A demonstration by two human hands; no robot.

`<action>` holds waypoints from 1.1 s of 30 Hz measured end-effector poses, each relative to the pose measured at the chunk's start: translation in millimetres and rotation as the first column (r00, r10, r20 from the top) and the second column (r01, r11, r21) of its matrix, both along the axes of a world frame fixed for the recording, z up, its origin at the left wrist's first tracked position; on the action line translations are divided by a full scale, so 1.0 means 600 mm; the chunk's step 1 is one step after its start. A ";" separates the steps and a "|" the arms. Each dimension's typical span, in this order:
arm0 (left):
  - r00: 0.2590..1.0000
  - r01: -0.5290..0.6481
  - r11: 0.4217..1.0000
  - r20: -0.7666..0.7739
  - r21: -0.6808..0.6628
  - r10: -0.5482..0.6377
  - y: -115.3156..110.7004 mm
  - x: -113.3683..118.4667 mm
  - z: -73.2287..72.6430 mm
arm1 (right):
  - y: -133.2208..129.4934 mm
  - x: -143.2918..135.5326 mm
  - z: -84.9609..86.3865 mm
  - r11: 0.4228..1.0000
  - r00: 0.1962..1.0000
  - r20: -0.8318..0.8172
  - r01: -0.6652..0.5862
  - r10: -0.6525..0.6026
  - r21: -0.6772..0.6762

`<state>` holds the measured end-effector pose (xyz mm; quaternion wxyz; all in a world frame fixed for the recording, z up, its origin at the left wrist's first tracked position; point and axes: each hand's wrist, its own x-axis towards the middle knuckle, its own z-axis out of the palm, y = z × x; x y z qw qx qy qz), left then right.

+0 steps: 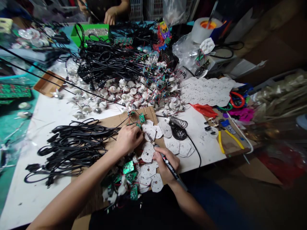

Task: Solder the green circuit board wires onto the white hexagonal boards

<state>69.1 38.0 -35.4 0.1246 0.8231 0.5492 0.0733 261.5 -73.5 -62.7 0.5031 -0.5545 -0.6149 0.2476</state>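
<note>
My right hand [166,163] grips a soldering iron [171,169] like a pen. The iron's tip points up and left, over the white circuit boards [148,152] in front of me. Beside the tip, my left hand [129,139] has its fingers curled together at the edge of a white board; what they pinch is hidden. Just beyond those fingers lies a small green circuit board [142,118] with thin wires. Bundled black cables [81,143] spread out left of my left hand. Nearer my body, more green boards [128,167] lie among white parts and wires.
A coiled soldering iron stand [178,126] stands right of my hands, near yellow-handled pliers [231,139]. White-capped parts [124,89] and black cables [112,60] are heaped behind. Sheets of white boards [206,91] lie at right. Across the table are another person's hands [110,15].
</note>
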 end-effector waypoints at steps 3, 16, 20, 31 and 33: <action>1.000 0.004 1.000 0.002 -0.005 -0.004 0.001 0.000 0.000 | -0.001 0.000 0.002 1.000 1.000 -0.002 -0.009 0.009 0.001; 1.000 -0.003 0.999 -0.024 -0.041 0.002 0.003 0.004 0.006 | 0.004 0.001 0.007 0.998 0.995 0.085 -0.062 0.060 0.025; 1.000 -0.004 1.000 -0.005 -0.030 0.004 0.003 0.004 0.002 | 0.007 0.000 0.012 0.993 0.988 0.136 -0.090 0.078 0.081; 1.000 0.005 0.999 -0.022 -0.033 -0.006 0.004 0.006 0.004 | -0.003 0.003 -0.005 0.999 0.996 -0.088 0.026 -0.024 0.024; 1.000 -0.007 0.999 -0.001 -0.040 0.007 0.003 0.004 0.007 | -0.003 0.005 -0.004 0.999 0.995 -0.098 0.026 -0.024 0.023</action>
